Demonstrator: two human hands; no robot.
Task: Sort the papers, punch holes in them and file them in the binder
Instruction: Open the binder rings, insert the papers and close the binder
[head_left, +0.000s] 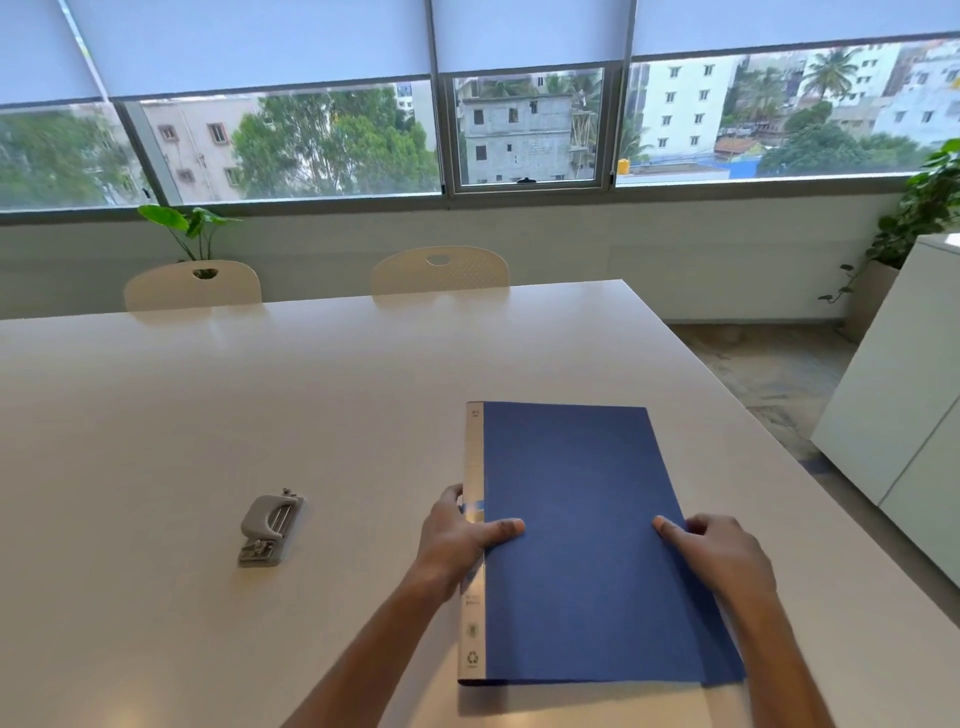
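A blue binder (582, 499) with a silver spine strip along its left edge lies closed and flat on the white table (260, 405), right of centre. My left hand (460, 535) grips the spine edge, thumb on top of the cover and fingers curled round the side. My right hand (714, 553) grips the binder's right edge, thumb on the cover. A grey two-hole punch (270, 527) stands on the table to the left of the binder, apart from both hands. No loose papers are in view.
Two cream chairs (193, 285) (440, 270) are pushed in at the table's far side. A white cabinet (904, 415) stands to the right, past the table's right edge. Potted plants (189, 228) (919, 208) sit below the window.
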